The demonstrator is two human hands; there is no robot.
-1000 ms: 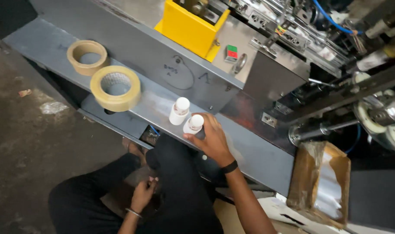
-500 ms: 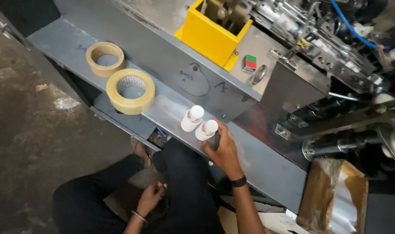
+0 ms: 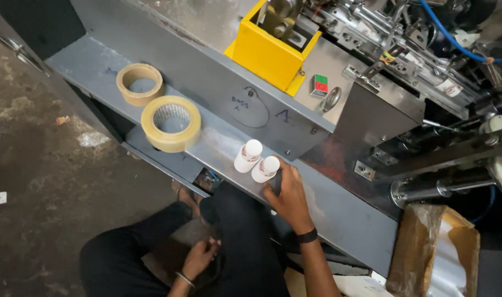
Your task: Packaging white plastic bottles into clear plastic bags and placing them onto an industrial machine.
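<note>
Two small white bottles with red-printed labels stand side by side on a grey metal ledge of a machine: one farther, one nearer. My right hand, with a black wristband, lies on the ledge right beside the nearer bottle. Its fingers curl around a small dark object that touches that bottle. My left hand hangs low between my black-trousered legs, fingers bent over something brown; whether it holds anything is unclear.
Two rolls of tape lie on the ledge to the left, a clear-yellowish one and a brown one. Behind rise a yellow box, a red-green switch and machine parts. A cardboard box with plastic film stands at lower right.
My right hand has stayed by the nearer bottle, shifting slightly to its right side. My left hand remains low by my lap. The bottles and tape rolls have not moved.
</note>
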